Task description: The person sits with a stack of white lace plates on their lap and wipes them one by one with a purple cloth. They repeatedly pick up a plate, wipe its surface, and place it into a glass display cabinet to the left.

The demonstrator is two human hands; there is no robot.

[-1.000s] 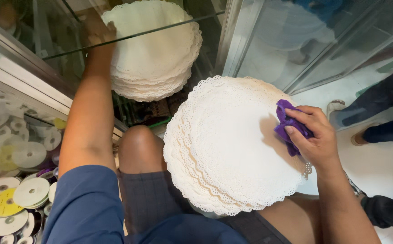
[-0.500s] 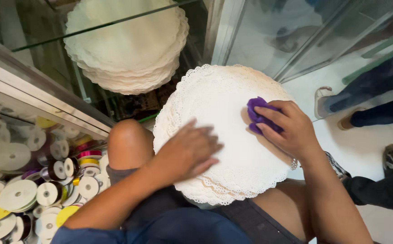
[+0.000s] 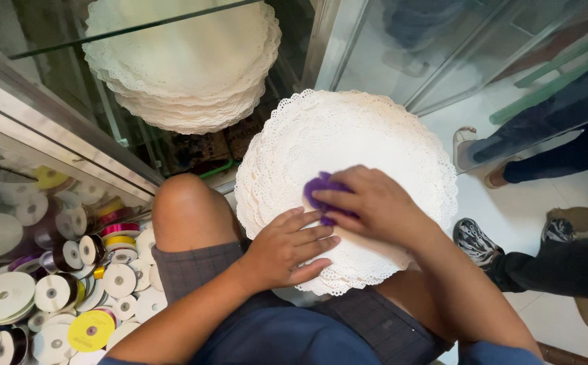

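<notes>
Left hand: Your left hand (image 3: 287,247) lies flat and open on the near edge of the stack of white lace-edged paper doilies (image 3: 348,169), fingers spread, gripping nothing; it appears to steady the pile.

Right hand: Your right hand (image 3: 368,203) presses a bunched purple cloth (image 3: 321,192) onto the top doily, fingers closed over the cloth so only its left part shows.

Doilies: The stack rests on your lap, between your bare knee (image 3: 186,209) and the glass to the right, tilted slightly toward you. Held there, it seems to stay level enough for wiping.

Second stack: A similar pile of doilies (image 3: 186,61) sits inside the glass cabinet (image 3: 57,128) ahead, behind a shelf edge, well apart from your hands.

Ribbon spools: Rolls of ribbon (image 3: 57,284), mostly white with some yellow, pink and purple, crowd the lower case at your left.

Room: A pale tiled floor (image 3: 510,203) runs to the right, where other people's shoes (image 3: 476,240) and dark trouser legs stand near.
</notes>
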